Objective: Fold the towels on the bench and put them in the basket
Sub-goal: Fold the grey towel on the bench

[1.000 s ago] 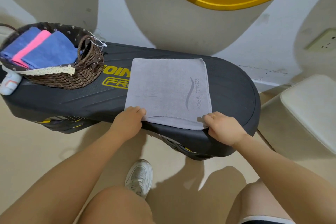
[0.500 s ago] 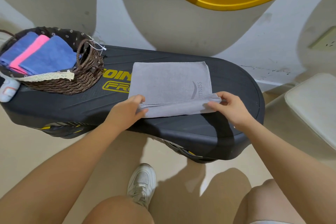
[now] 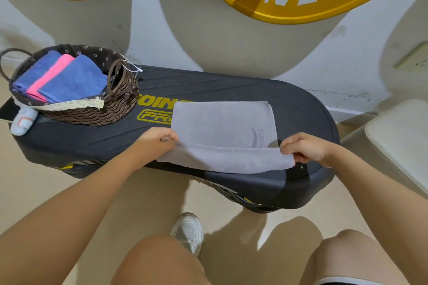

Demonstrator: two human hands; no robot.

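A grey towel (image 3: 222, 122) lies on the black bench (image 3: 301, 109), its near edge lifted and turned over toward the far side. My left hand (image 3: 155, 141) pinches the near left corner of the towel. My right hand (image 3: 303, 148) pinches the near right corner. A brown woven basket (image 3: 92, 115) stands on the bench's left end. Inside it lie two folded blue towels (image 3: 74, 81) with a pink towel (image 3: 52, 74) between them.
A white bottle-like object (image 3: 22, 120) lies beside the basket at the bench's left end. A pale padded seat (image 3: 398, 143) stands at the right. The wall with yellow signs is right behind the bench. My knees and one white shoe (image 3: 187, 231) are below.
Both hands took hold of the towel's near corners, lifted the near edge and carried it toward the far side, starting a fold.
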